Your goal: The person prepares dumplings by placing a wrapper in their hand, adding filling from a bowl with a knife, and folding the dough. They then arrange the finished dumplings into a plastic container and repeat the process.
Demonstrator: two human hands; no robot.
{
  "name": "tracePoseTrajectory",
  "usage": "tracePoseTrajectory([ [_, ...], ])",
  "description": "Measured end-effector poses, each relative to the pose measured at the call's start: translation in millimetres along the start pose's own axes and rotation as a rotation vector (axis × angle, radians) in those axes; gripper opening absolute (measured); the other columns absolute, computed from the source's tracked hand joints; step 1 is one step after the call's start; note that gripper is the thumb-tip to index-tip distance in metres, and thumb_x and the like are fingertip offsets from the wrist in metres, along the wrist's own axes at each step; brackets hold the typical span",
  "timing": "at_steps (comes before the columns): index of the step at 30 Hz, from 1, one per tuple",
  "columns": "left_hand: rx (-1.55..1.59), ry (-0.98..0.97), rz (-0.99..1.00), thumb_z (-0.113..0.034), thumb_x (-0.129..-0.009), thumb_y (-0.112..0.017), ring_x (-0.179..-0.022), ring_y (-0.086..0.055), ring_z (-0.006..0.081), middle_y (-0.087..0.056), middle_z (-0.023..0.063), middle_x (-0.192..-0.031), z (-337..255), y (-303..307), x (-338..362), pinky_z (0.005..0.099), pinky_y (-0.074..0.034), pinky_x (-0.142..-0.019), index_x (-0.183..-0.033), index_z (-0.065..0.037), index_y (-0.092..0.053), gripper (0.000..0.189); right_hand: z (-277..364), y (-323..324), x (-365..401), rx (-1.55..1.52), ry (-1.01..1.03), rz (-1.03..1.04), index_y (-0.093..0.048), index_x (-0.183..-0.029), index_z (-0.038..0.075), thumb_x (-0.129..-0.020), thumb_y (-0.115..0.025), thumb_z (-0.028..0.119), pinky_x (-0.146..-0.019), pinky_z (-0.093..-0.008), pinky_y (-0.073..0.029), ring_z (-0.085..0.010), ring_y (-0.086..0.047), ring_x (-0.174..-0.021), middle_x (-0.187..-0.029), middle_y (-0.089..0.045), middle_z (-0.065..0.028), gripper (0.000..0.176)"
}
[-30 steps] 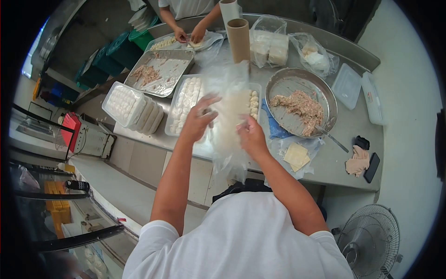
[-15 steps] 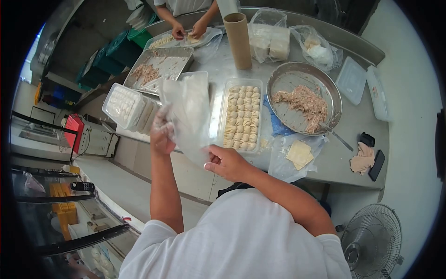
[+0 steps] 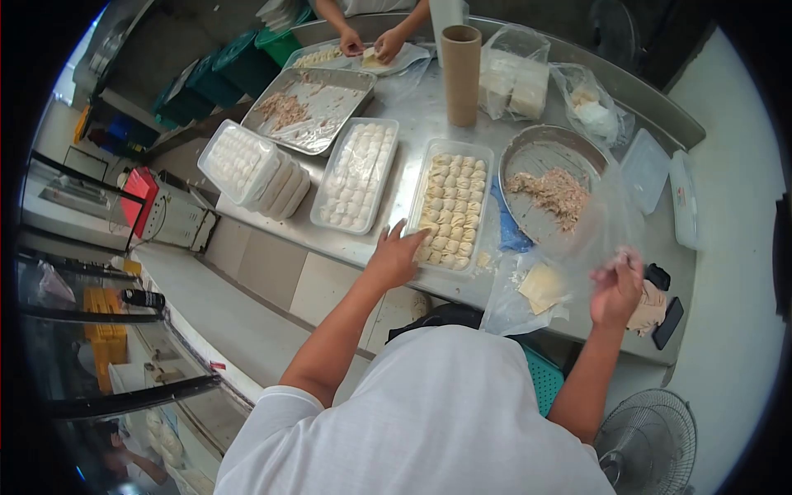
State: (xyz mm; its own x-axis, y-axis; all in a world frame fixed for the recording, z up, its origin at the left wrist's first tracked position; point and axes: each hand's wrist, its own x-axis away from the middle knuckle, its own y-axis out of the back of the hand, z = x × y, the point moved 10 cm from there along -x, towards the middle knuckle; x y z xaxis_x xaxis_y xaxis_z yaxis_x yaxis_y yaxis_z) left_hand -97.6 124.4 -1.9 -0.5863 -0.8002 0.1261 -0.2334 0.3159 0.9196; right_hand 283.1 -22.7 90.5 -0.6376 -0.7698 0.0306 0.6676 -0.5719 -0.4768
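Observation:
My left hand [image 3: 393, 260] is at the near left edge of a clear plastic container [image 3: 487, 177], its fingers apart and the fingertips right at the rim. Rows of pleated dumplings [image 3: 452, 206] fill that container. Raised on the right, my right hand [image 3: 617, 290] pinches a thin clear plastic sheet [image 3: 610, 210], which hangs in front of the round pan [image 3: 536, 136] of minced filling [image 3: 551, 194]. Below the sheet, square yellow wrappers [image 3: 542, 289] lie on another plastic sheet at the table's front edge.
Left of the dumplings sits a container of pale dumplings [image 3: 356, 177], with stacked containers [image 3: 239, 165] beyond it. A cardboard tube [image 3: 460, 78] stands upright at the back. Another person's hands [image 3: 369, 48] work near a filling tray [image 3: 359, 81]. A phone [image 3: 667, 322] lies at right.
The plastic sheet has gone from over the pale dumplings to the right, now in my right hand alone. My left hand has let go of it and moved right to the dumpling container.

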Motion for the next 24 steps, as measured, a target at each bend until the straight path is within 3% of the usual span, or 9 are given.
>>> tracePoseTrajectory([
  [5, 0.059, 0.092, -0.007, -0.011, -0.081, -0.064, -0.140, -0.037, 0.0427, -0.053, 0.0222, -0.140, 16, -11, -19, 0.0631, -0.025, -0.114, -0.153, -0.013, -0.034, 0.078, 20, 56, 39, 0.074, 0.088, -0.143, -0.060, -0.108, 0.005, -0.096, -0.061, 0.014, -0.059, -0.0318, -0.051, -0.0137, -0.053, -0.061, -0.076, -0.054, -0.0009, 0.015],
  [10, -0.055, 0.115, 0.120, -0.017, -0.083, -0.061, -0.127, -0.050, 0.0402, -0.059, 0.0204, -0.128, 18, -22, -46, 0.0669, -0.029, -0.110, -0.143, -0.010, -0.048, 0.062, 6, 76, 63, 0.098, 0.072, -0.171, -0.060, -0.107, 0.005, -0.096, -0.061, 0.015, -0.059, -0.0292, -0.050, -0.0118, -0.053, -0.067, -0.078, -0.054, 0.0003, 0.015],
  [17, -0.158, 0.093, 0.110, -0.012, -0.081, -0.060, -0.123, -0.054, 0.0350, -0.057, 0.0166, -0.131, 18, -9, -55, 0.0648, -0.032, -0.109, -0.128, -0.011, -0.064, 0.047, 11, 82, 72, 0.181, 0.079, -0.199, -0.060, -0.107, 0.005, -0.097, -0.060, 0.014, -0.061, -0.0266, -0.050, -0.0093, -0.053, -0.071, -0.082, -0.055, 0.0003, 0.015],
  [20, -0.052, 0.028, 0.079, -0.009, -0.079, -0.059, -0.131, -0.048, 0.0369, -0.052, 0.0150, -0.139, 23, -4, -67, 0.0657, -0.031, -0.110, -0.119, -0.013, -0.070, 0.042, 10, 85, 72, 0.184, 0.090, -0.197, -0.060, -0.107, 0.004, -0.097, -0.059, 0.014, -0.062, -0.0264, -0.050, -0.0095, -0.054, -0.073, -0.086, -0.056, 0.0001, 0.014],
  [22, -0.219, -0.092, 0.039, -0.011, -0.078, -0.061, -0.142, -0.034, 0.0426, -0.043, 0.0131, -0.150, 13, 3, -74, 0.0673, -0.028, -0.112, -0.112, -0.014, -0.073, 0.036, 6, 86, 73, 0.189, 0.092, -0.185, -0.059, -0.107, 0.004, -0.097, -0.059, 0.014, -0.062, -0.0264, -0.050, -0.0094, -0.054, -0.074, -0.088, -0.056, -0.0001, 0.014],
  [24, -0.236, -0.101, 0.092, -0.010, -0.078, -0.060, -0.144, -0.029, 0.0433, -0.042, 0.0104, -0.153, 13, 4, -84, 0.0677, -0.027, -0.113, -0.110, -0.015, -0.074, 0.035, 5, 86, 73, 0.196, 0.094, -0.175, -0.059, -0.108, 0.004, -0.097, -0.059, 0.013, -0.062, -0.0265, -0.050, -0.0093, -0.054, -0.075, -0.090, -0.056, -0.0003, 0.014],
])
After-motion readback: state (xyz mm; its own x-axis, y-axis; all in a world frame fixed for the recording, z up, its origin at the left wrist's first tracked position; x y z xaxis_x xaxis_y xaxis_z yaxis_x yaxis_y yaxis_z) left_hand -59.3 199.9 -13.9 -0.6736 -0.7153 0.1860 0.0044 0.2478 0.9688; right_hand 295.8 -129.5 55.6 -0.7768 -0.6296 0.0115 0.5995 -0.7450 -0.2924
